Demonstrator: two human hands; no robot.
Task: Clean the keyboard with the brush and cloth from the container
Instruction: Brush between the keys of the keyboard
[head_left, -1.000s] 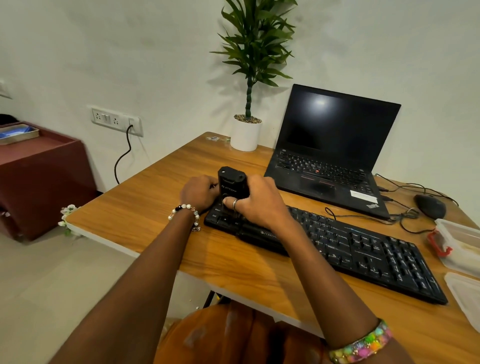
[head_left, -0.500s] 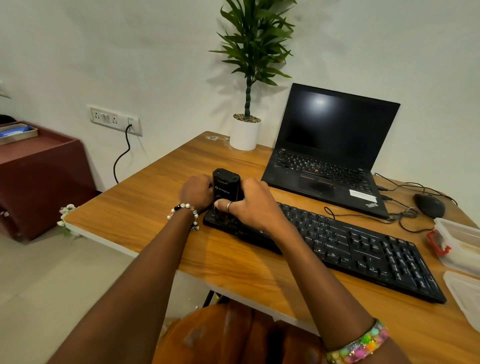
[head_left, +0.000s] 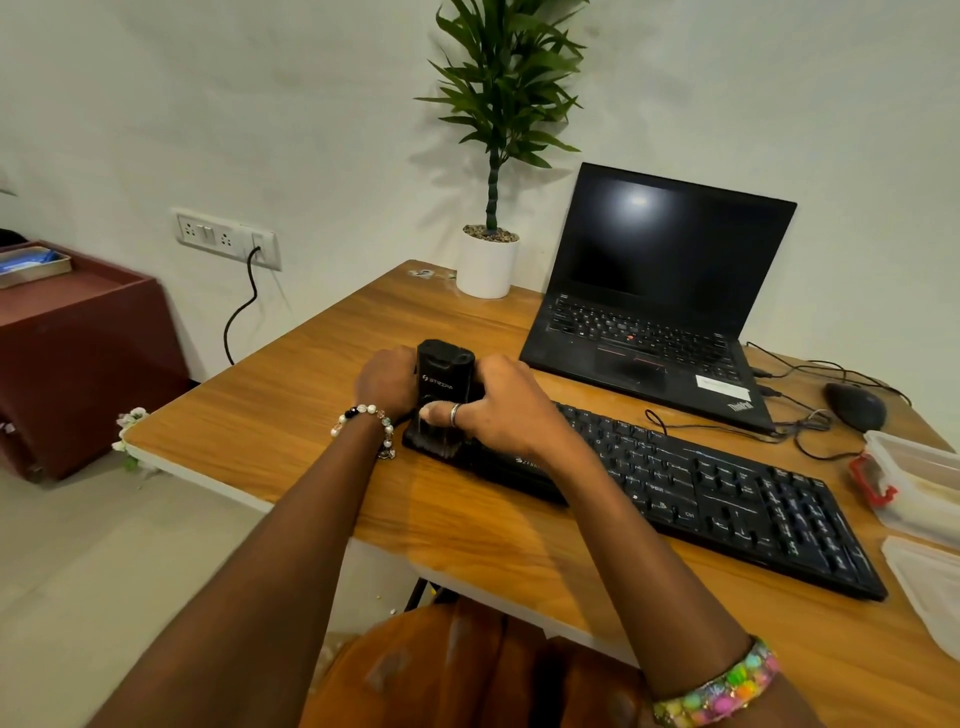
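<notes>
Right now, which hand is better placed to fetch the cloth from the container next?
Probably the right hand. The container sits at the desk's right edge, beyond the keyboard, on that hand's side. The left hand is at the keyboard's far left end, holding the black brush with the right hand.

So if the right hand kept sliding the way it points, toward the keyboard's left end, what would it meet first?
Probably the left hand, which grips the same black block-shaped brush from the other side as the right hand. Beyond it lies only bare wooden desk, though depth is hard to judge.
</notes>
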